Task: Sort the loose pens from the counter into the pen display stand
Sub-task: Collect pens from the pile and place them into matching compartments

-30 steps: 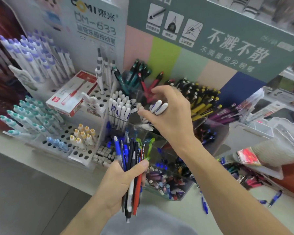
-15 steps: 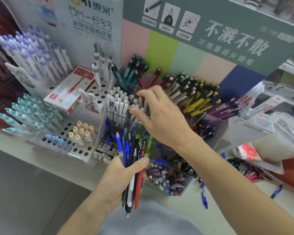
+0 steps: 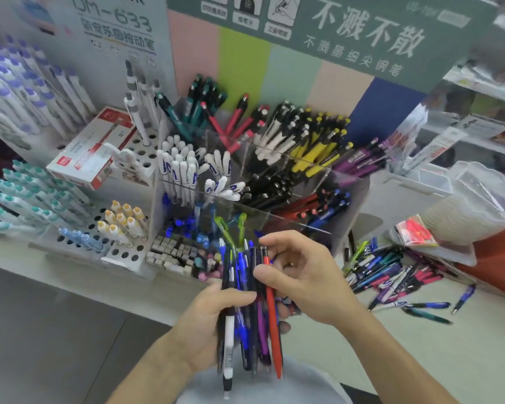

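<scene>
We see a white counter [image 3: 318, 339] carrying the pen display stand [image 3: 347, 188] at its back edge, loose pens [image 3: 391, 275] scattered rightward. Our left hand [image 3: 204, 325] grips a pen bundle [image 3: 245, 310]; our right hand [image 3: 301, 275] pinches its red pen [image 3: 273, 319].

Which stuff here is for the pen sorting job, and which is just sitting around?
For the job:
left hand with pen bundle
right hand on orange pen
loose pens
clear stand

Just there:
red-and-white box
green sign
</scene>
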Available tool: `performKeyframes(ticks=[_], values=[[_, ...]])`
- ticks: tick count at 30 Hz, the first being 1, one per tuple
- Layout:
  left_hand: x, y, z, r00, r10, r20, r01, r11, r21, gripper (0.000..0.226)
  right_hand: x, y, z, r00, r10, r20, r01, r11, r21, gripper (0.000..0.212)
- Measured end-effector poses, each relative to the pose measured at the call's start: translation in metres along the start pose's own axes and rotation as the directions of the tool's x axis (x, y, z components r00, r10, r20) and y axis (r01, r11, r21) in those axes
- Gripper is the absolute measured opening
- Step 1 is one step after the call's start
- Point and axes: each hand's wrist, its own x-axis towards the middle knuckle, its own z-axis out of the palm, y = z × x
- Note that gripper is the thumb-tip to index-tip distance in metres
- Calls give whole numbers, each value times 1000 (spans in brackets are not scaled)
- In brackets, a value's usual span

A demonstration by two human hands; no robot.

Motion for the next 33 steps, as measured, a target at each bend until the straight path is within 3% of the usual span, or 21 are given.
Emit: performKeyframes(ticks=[3,7,10,13,17,21,24,27,33], values=[[2,-7,5,1000,-8,12,8,1000,5,36,-10,9,-5,996,47,-76,-39,993,108,32],[5,-15,10,999,-18,-48,26,983,179,40,-25,20,-14,984,144,-108,-125,978,166,31],[6,-22,10,997,-52,-58,67,952,298,49,-34,24,-27,973,231,17,-231,963,136,34],[6,-27,9,994,-104,-25,106,936,335,43,-37,26,-42,942,289,170,-303,951,64,40],[8,-33,9,992,-130,-4,124,936,329,33,-38,27,-51,943,197,268,-200,980,-19,33],[9,-35,9,994,-106,33,80,894,441,33,-39,31,-56,971,173,164,-153,980,-127,26],[10,-39,8,995,-96,10,80,880,469,36,-40,32,-55,976,108,190,-100,994,-53,26],[10,-39,9,996,-89,6,75,870,488,30,-39,32,-58,971,77,225,-58,994,-90,40],[13,-38,15,994,-101,44,68,877,476,38,-34,26,-64,986,74,152,-71,997,-28,25]])
